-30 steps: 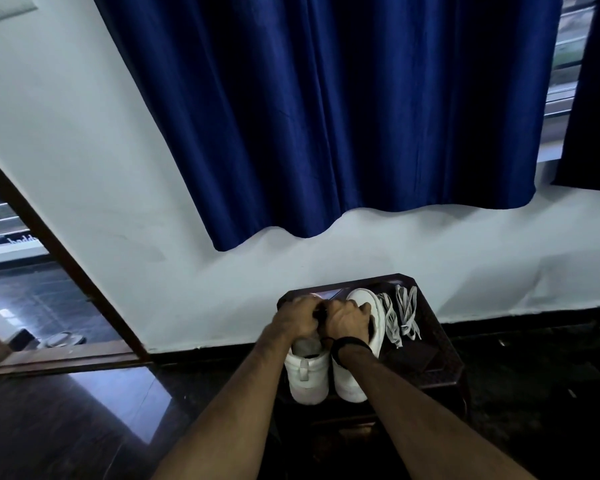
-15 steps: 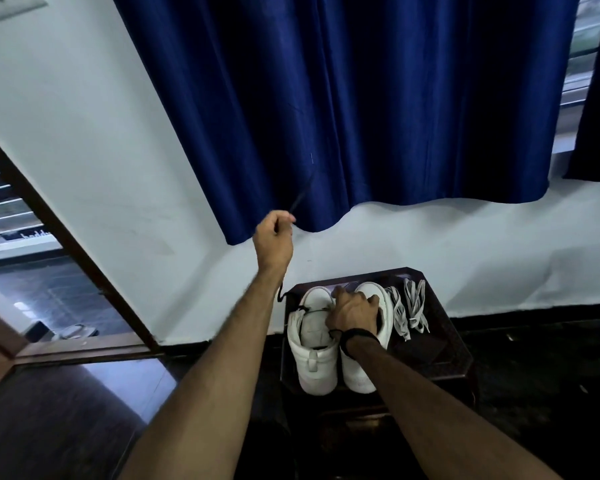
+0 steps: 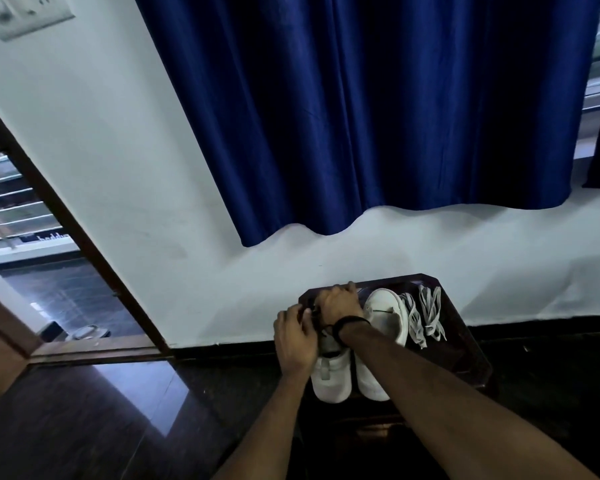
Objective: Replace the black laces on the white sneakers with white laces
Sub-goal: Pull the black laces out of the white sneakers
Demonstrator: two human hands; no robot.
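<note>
On a dark wooden stool (image 3: 465,344) set against a white wall, two white sneakers stand side by side with their heels toward the viewer. The left sneaker (image 3: 331,379) is mostly covered by both hands over its lacing area; only its heel end, with a grey pull tab, shows clearly. The left hand (image 3: 295,336) reaches in from the lower left, its fingers curled and pinching a thin black lace (image 3: 310,309) at the far left side of that shoe. The right hand (image 3: 338,303) lies across the front of the same shoe, fingers bent down over it; whether it grips the lace or only steadies the shoe cannot be told. A dark band (image 3: 349,323) circles the right wrist. The right sneaker (image 3: 383,317) sits just beside the first, uncovered, with a short piece of black lace visible across its opening. To the right of it, on the same stool top, two bundles of white laces (image 3: 425,317) lie loosely side by side. Above hangs a deep blue curtain (image 3: 361,116), its wavy hem ending well above the stool. The floor (image 3: 101,410) is dark and glossy. At left, a brown door frame (image 3: 70,230) slants across an opening, with metal railings beyond. A blurred switch plate (image 3: 25,13) sits at the top left of the wall.
</note>
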